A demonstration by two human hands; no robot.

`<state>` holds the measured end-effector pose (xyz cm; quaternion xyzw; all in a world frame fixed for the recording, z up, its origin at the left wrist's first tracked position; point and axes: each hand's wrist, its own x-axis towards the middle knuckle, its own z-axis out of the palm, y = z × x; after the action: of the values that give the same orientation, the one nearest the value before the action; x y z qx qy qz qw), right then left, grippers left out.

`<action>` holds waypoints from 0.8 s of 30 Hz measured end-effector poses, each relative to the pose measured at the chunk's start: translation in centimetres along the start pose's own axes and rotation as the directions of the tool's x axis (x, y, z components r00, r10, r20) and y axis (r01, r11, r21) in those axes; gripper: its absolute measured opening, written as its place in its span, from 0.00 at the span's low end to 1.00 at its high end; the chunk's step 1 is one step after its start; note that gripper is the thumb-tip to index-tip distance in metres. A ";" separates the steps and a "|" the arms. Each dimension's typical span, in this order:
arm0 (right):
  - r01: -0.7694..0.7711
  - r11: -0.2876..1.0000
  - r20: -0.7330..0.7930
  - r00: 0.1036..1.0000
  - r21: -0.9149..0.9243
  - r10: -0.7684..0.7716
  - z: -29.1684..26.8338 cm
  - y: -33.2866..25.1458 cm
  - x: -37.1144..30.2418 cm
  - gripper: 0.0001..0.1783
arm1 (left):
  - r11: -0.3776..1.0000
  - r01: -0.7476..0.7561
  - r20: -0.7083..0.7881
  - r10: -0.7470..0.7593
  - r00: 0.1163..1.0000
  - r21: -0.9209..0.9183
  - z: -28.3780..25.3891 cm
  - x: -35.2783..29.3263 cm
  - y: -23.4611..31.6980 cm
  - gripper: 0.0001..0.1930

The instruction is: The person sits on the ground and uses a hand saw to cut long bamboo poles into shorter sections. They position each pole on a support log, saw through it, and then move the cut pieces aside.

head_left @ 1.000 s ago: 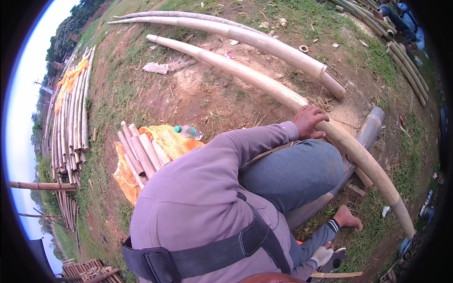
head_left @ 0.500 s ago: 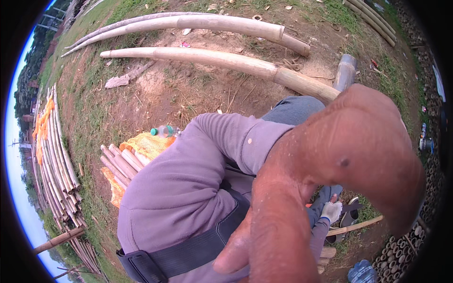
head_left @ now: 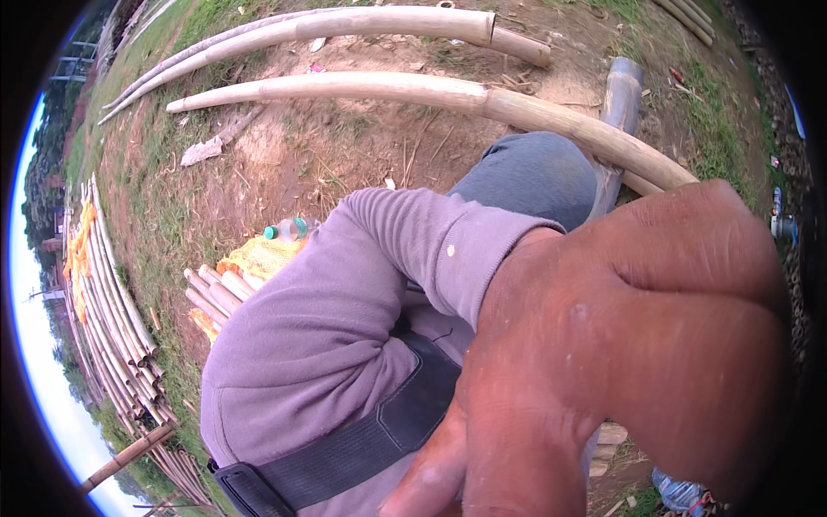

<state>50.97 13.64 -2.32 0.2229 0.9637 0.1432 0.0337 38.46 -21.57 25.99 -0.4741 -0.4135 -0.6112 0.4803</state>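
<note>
Left hand was raised close to the lens, fingertips partly cut off; whether it gripped anything could not be told. Right hand was out of view, state unknown. Bamboo pole lay across a grey log, one end behind the left hand.

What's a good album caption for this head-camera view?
Bare left hand close to the lens, with a long, pale, tapering bamboo pole beyond.
</note>
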 end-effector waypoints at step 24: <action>-0.201 0.935 0.143 0.976 0.292 0.165 3.8 2.6 2.5 0.34 | 0.815 0.450 0.169 -0.533 0.829 0.364 -3.5 -1.8 -2.4 0.43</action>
<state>50.32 17.95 -5.22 0.3224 0.9455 -0.0180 0.0415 35.66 -24.12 23.38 -0.3456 -0.6729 -0.5743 0.3130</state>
